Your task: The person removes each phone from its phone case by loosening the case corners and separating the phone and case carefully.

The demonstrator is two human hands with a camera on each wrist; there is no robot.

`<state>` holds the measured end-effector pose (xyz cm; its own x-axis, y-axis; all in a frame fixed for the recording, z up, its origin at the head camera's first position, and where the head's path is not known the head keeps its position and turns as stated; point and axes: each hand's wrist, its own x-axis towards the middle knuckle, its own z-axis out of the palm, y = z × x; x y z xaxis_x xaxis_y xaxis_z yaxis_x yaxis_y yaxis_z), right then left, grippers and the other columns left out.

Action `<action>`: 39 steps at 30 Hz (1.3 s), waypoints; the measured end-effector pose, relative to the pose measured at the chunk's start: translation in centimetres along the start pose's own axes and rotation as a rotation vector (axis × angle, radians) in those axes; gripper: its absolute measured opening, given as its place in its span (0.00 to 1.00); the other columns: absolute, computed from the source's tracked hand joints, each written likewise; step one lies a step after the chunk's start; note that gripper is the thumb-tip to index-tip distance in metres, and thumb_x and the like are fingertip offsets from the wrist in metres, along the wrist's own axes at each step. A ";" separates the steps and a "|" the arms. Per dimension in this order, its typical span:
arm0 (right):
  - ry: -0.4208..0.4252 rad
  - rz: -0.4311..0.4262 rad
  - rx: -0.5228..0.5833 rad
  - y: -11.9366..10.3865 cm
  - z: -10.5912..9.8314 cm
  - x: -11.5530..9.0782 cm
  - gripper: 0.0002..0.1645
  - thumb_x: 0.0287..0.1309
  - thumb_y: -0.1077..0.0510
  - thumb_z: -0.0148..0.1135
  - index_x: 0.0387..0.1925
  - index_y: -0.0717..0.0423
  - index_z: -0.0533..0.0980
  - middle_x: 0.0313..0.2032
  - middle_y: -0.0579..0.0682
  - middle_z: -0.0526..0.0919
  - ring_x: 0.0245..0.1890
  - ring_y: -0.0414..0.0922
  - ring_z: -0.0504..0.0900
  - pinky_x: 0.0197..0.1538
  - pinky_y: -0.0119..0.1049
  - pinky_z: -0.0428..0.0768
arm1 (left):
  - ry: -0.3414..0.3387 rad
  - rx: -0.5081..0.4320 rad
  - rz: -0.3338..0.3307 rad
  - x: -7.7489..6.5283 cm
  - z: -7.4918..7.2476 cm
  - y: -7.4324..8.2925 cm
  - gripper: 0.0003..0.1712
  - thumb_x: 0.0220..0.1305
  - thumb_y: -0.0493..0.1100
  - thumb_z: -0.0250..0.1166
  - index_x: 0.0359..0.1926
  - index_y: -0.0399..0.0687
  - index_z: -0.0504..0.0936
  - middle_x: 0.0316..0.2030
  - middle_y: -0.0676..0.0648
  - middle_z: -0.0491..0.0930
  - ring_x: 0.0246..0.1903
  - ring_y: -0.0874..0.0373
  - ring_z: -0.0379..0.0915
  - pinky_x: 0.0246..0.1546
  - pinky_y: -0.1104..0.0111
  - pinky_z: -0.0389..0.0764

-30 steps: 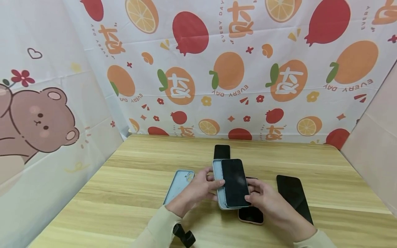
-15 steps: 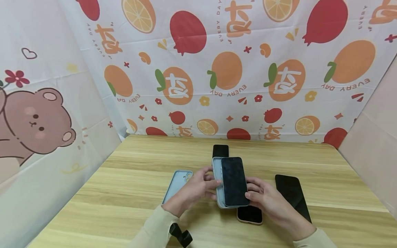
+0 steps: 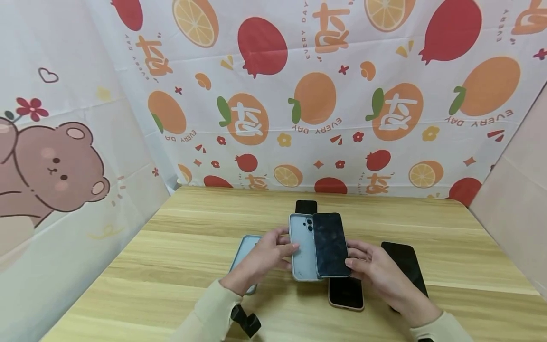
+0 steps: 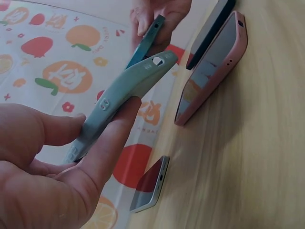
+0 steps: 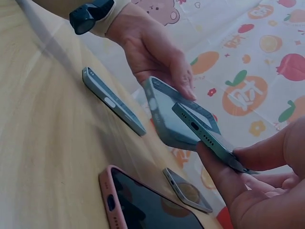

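Note:
My left hand (image 3: 270,252) pinches a light blue phone case (image 3: 302,259) by its left side, thumb on the inside face and fingers beneath. In my right hand (image 3: 375,268) is a dark-screened phone (image 3: 331,244), gripped by its right edge with the screen up. The phone overlaps the right part of the case in the head view. Seen from the right wrist, the phone's teal edge (image 5: 209,136) is beside the case's raised rim (image 5: 178,138), at a tilt to it. Both are held above the table. The case's camera cutout shows next to the phone's upper left.
A second light blue case (image 3: 245,247) lies on the wooden table (image 3: 188,266), partly behind my left forearm. Below the held phone lies one in a pink case (image 3: 346,294). Another dark phone (image 3: 403,261) is at the right, and a smaller-looking one (image 3: 306,207) at the back.
The phone has shifted right across the case, baring more of its inside and the camera cutout. Both hands have drifted slightly apart, and phone and case appear a little farther up the view.

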<state>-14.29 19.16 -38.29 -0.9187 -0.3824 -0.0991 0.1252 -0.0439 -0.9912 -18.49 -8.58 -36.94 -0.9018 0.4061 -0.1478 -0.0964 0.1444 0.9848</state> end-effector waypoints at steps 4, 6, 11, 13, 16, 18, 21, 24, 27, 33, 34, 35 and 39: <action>0.017 0.008 -0.022 -0.2 -0.4 0.2 0.41 0.71 0.61 0.55 0.74 0.71 0.46 0.69 0.68 0.65 0.54 0.35 0.80 0.53 0.31 0.81 | 0.012 0.024 -0.005 0.0 -0.3 -0.2 0.33 0.72 0.41 0.59 0.72 0.36 0.59 0.56 0.37 0.79 0.46 0.51 0.82 0.39 0.60 0.86; 0.034 0.021 -0.035 -0.3 -0.7 0.4 0.41 0.71 0.61 0.54 0.74 0.71 0.46 0.71 0.69 0.62 0.54 0.35 0.79 0.53 0.32 0.81 | 0.023 0.034 -0.011 -0.1 -0.5 -0.2 0.32 0.72 0.40 0.59 0.71 0.36 0.60 0.55 0.37 0.79 0.46 0.51 0.82 0.38 0.59 0.86; 0.067 0.054 -0.051 -0.7 -1.4 0.8 0.41 0.71 0.61 0.53 0.75 0.68 0.45 0.72 0.68 0.60 0.53 0.33 0.79 0.51 0.31 0.82 | 0.041 0.050 -0.033 -0.4 -1.0 -0.3 0.32 0.72 0.41 0.59 0.71 0.37 0.60 0.54 0.38 0.80 0.45 0.52 0.82 0.35 0.60 0.87; 0.072 0.062 -0.054 -0.8 -1.8 1.0 0.40 0.72 0.61 0.53 0.75 0.68 0.45 0.72 0.68 0.60 0.52 0.34 0.80 0.51 0.31 0.82 | 0.043 0.063 -0.038 -0.5 -1.2 -0.3 0.32 0.72 0.41 0.59 0.71 0.36 0.60 0.53 0.38 0.80 0.45 0.53 0.82 0.33 0.61 0.87; 0.097 0.074 -0.073 -0.8 -2.3 1.5 0.40 0.72 0.61 0.52 0.75 0.69 0.45 0.72 0.69 0.58 0.52 0.33 0.79 0.51 0.31 0.81 | 0.039 0.081 -0.042 -0.7 -1.4 -0.3 0.32 0.72 0.41 0.59 0.71 0.35 0.60 0.52 0.38 0.81 0.43 0.53 0.82 0.31 0.62 0.86; 0.123 0.086 -0.092 -0.7 -2.6 1.8 0.39 0.72 0.61 0.51 0.75 0.69 0.46 0.72 0.69 0.58 0.51 0.33 0.78 0.51 0.30 0.81 | 0.032 0.094 -0.041 -0.8 -1.5 -0.4 0.32 0.73 0.41 0.59 0.71 0.35 0.60 0.52 0.38 0.81 0.42 0.53 0.83 0.30 0.62 0.86; 0.147 0.094 -0.124 -0.7 -3.1 2.3 0.39 0.73 0.61 0.51 0.75 0.68 0.46 0.73 0.69 0.56 0.53 0.34 0.77 0.51 0.30 0.81 | 0.016 0.110 -0.036 -0.8 -1.6 -0.5 0.32 0.73 0.42 0.58 0.72 0.35 0.60 0.50 0.38 0.82 0.40 0.53 0.83 0.30 0.62 0.86; 0.149 0.086 -0.152 -0.6 -3.4 3.0 0.37 0.73 0.61 0.50 0.74 0.69 0.47 0.71 0.70 0.60 0.54 0.36 0.76 0.52 0.30 0.80 | 0.004 0.126 -0.030 -0.8 -1.6 -0.7 0.31 0.73 0.41 0.59 0.70 0.35 0.62 0.47 0.39 0.82 0.38 0.53 0.83 0.30 0.61 0.86; 0.156 0.080 -0.175 -0.6 -3.7 3.7 0.36 0.73 0.61 0.49 0.74 0.70 0.48 0.69 0.69 0.62 0.54 0.37 0.75 0.52 0.29 0.80 | -0.002 0.137 -0.030 -0.8 -1.5 -0.9 0.29 0.72 0.40 0.59 0.69 0.36 0.65 0.43 0.39 0.82 0.36 0.53 0.83 0.29 0.60 0.86; 0.168 0.076 -0.216 -0.5 -3.7 5.0 0.36 0.73 0.62 0.49 0.73 0.72 0.49 0.70 0.70 0.61 0.58 0.42 0.73 0.52 0.30 0.81 | 0.018 0.154 -0.057 -1.0 -1.4 -1.2 0.28 0.72 0.40 0.59 0.68 0.38 0.65 0.43 0.40 0.81 0.36 0.53 0.83 0.29 0.60 0.86; 0.168 0.075 -0.217 -0.5 -3.7 5.3 0.35 0.73 0.62 0.49 0.73 0.72 0.50 0.69 0.70 0.61 0.58 0.42 0.74 0.51 0.30 0.81 | 0.021 0.156 -0.059 -1.0 -1.4 -1.3 0.28 0.72 0.40 0.60 0.68 0.37 0.64 0.43 0.40 0.81 0.36 0.53 0.83 0.28 0.60 0.86; 0.171 0.075 -0.214 -0.5 -3.8 5.6 0.35 0.73 0.63 0.48 0.73 0.72 0.50 0.69 0.70 0.61 0.57 0.42 0.74 0.51 0.30 0.81 | 0.022 0.160 -0.061 -1.0 -1.4 -1.3 0.28 0.72 0.40 0.60 0.68 0.37 0.64 0.42 0.40 0.81 0.35 0.52 0.83 0.28 0.60 0.86; 0.180 0.067 -0.214 -0.3 -4.0 6.5 0.34 0.73 0.64 0.47 0.72 0.75 0.50 0.67 0.71 0.65 0.52 0.38 0.77 0.50 0.30 0.82 | 0.033 0.180 -0.066 -1.0 -1.3 -1.5 0.30 0.71 0.40 0.60 0.69 0.37 0.63 0.41 0.40 0.80 0.34 0.52 0.83 0.27 0.59 0.86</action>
<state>-21.84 20.35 -38.95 -0.9652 -0.2067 -0.1605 0.1240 0.1788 -0.9760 -17.94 -10.37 -38.14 -0.9097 0.3609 -0.2056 -0.0815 0.3303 0.9404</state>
